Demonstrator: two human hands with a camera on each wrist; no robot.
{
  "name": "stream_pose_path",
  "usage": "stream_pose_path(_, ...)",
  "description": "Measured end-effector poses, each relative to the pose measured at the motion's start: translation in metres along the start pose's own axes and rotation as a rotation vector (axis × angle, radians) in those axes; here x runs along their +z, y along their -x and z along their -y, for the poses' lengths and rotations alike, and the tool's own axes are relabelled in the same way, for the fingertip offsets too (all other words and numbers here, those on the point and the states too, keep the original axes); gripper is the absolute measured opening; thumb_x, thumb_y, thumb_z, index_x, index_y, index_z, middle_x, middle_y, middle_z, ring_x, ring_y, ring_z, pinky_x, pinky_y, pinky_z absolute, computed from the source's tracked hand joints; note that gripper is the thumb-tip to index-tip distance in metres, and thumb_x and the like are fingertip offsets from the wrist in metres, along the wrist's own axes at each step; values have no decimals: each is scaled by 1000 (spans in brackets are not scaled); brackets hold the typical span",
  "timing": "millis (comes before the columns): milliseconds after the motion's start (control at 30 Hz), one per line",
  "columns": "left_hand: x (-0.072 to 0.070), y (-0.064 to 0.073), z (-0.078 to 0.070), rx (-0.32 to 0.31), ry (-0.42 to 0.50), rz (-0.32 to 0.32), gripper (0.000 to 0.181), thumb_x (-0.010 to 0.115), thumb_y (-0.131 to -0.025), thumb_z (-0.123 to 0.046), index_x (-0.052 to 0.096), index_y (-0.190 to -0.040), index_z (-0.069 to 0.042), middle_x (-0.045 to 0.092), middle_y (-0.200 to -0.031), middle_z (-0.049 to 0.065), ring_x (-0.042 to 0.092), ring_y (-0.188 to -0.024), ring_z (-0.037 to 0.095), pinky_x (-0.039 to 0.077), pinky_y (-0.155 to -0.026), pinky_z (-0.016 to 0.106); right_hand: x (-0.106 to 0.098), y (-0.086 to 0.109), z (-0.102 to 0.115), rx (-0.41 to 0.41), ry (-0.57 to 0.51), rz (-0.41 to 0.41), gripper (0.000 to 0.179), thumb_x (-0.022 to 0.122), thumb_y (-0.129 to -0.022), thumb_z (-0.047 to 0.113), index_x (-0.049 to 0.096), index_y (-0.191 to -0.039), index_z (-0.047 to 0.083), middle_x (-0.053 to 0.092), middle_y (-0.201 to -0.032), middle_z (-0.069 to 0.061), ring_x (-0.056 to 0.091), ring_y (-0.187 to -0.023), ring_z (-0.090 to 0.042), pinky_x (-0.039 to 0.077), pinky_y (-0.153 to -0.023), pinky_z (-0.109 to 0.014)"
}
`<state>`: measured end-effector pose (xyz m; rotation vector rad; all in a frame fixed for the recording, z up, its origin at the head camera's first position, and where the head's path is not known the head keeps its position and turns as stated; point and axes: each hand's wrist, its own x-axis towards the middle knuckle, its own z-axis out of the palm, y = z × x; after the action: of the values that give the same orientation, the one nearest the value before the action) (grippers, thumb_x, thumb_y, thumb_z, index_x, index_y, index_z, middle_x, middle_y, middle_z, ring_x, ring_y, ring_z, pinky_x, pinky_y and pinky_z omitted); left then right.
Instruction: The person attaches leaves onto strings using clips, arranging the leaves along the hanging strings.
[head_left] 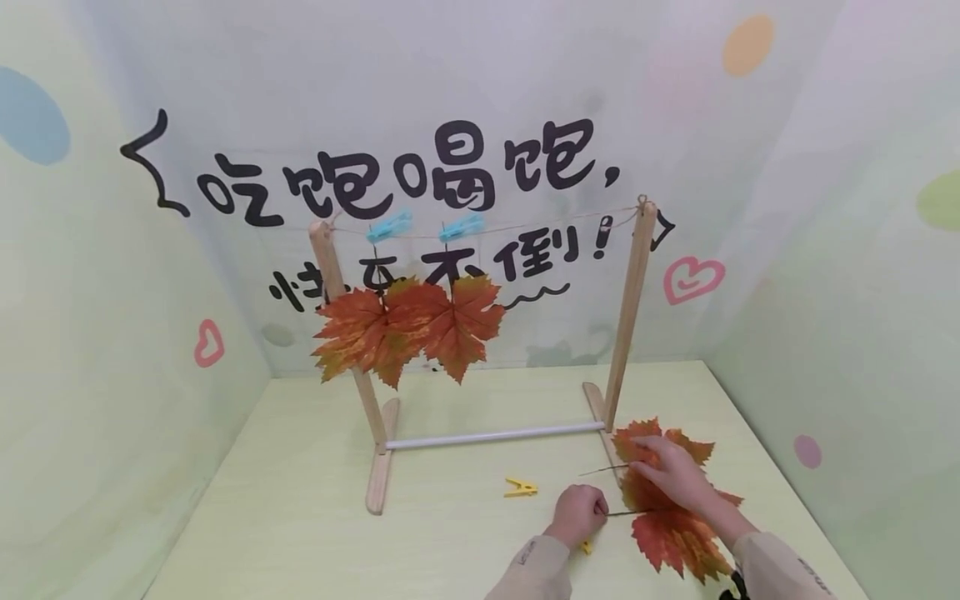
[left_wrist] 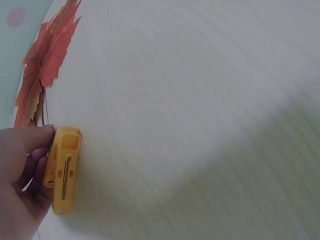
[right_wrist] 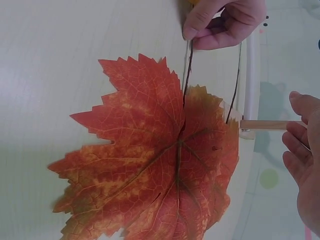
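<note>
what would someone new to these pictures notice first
Likely the two red-orange leaves hanging under blue clips on the left half of the wooden rack, against large black lettering on the back wall. At lower right, the left hand pinches a stem, with the right hand over two more leaves.

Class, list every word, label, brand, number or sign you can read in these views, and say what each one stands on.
"吃饱喝饱,": back wall, upper line.
"快乐不倒!": same wall, lower line; hanging leaves partly cover it, so "快乐" is only a likely reading.
Left sleeve and right sleeve: dark print, too small to read.
No numbers can be read.
</note>
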<state>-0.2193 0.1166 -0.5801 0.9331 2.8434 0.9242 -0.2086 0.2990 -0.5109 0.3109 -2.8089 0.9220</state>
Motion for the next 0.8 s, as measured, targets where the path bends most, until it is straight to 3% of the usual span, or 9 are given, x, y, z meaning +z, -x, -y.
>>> stream_pose_path(400,-10,-6,7,-2,139,-71,12,65,-74,-3,66,-66,-12,54,-58,-10,44,-55,-3,36,-53,9,-4,-5,0,-8,-1,24,36,68,-80,9,59,-114,1,62,-107,-12,58,-95,-27,50,-80,-45)
stream_pose_path(600,-20,-11,6,21,325,-107,7,66,-77,-3,65,-71,-5,58,-62,-4,44,-57,-4,39,-54,9,-10,-7,0,-85,7,1,35,68,-79,5,59,-113,-2,62,-106,-16,58,-95,-29,49,-79,-46)
stream_pose_path(800,-27,-13,4,-31,504,-132,5,66,-79,0,65,-75,-1,62,-67,2,45,-59,-6,42,-55,11,-17,-11,2,-123,5,-13,33,67,-79,5,60,-111,-3,63,-104,-16,59,-94,-30,49,-79,-48)
